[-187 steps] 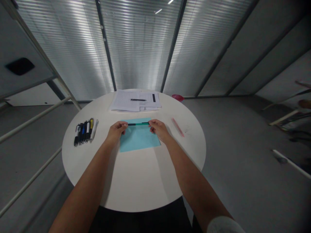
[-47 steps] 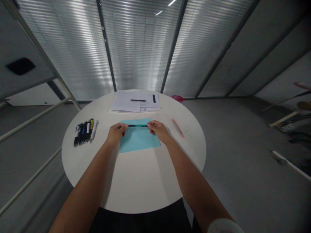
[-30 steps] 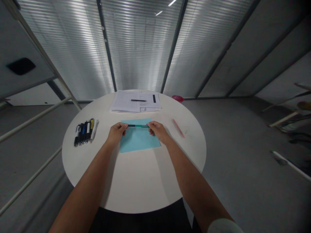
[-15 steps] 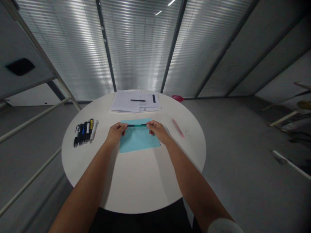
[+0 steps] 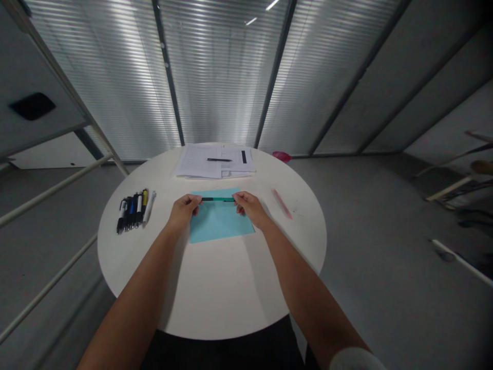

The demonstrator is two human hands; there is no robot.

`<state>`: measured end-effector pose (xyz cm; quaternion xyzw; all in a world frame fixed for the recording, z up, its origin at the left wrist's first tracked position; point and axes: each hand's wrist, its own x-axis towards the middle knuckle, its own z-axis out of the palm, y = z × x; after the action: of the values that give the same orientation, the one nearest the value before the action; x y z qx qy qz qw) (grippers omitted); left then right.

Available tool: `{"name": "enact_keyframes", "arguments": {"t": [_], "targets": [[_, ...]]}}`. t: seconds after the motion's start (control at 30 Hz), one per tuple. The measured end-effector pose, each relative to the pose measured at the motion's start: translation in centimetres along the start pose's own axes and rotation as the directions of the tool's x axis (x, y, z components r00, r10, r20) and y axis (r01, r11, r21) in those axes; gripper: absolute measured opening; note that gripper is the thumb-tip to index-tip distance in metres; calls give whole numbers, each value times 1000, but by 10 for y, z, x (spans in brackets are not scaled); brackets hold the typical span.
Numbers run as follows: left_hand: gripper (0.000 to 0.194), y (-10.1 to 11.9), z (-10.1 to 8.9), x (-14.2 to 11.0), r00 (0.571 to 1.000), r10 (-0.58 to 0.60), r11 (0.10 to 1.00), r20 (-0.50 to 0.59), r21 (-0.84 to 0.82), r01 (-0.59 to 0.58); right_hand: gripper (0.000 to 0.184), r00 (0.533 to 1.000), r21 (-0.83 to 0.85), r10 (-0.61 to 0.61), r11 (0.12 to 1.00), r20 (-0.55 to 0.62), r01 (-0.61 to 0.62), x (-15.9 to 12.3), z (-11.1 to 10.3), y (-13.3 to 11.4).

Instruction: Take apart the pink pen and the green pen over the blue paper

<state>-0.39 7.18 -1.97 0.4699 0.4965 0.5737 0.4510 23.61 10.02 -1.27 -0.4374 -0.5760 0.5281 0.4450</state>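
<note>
A green and black pen (image 5: 217, 199) lies level between my two hands, above a light blue sheet (image 5: 221, 223). My left hand (image 5: 186, 208) is closed on its black end, thumb and fingers pinched together. At the other end my right hand (image 5: 247, 205) pinches the green part near the dark clip. Both pen ends are partly hidden by my fingers. The blue sheet lies on the round white table (image 5: 219, 288), partly under my hands.
Several pens (image 5: 133, 210) lie side by side at the table's left. A pink pen-like stick (image 5: 282, 203) lies on the right. Stacked papers (image 5: 200, 162) with a dark pen (image 5: 219, 160) on top are at the back. White rails (image 5: 54, 190) stand left of the table.
The pen has turned about its length between my fingers; its dark clip now shows along the lower side near my right hand. Both hands stay almost in place.
</note>
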Motion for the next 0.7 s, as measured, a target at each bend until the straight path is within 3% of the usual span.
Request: {"name": "enact_keyframes", "arguments": {"t": [0.2, 0.33, 0.7], "targets": [[28, 0, -1, 0, 999, 17, 1000, 32, 14, -17, 31, 1000, 1, -13, 1000, 11, 13, 0, -1, 2], [30, 1, -1, 0, 1000, 6, 1000, 13, -10, -6, 37, 999, 13, -45, 999, 3, 45, 0, -1, 2], [28, 6, 1, -3, 999, -8, 1000, 41, -29, 9, 34, 1000, 17, 24, 1000, 4, -24, -2, 1, -3]]}}
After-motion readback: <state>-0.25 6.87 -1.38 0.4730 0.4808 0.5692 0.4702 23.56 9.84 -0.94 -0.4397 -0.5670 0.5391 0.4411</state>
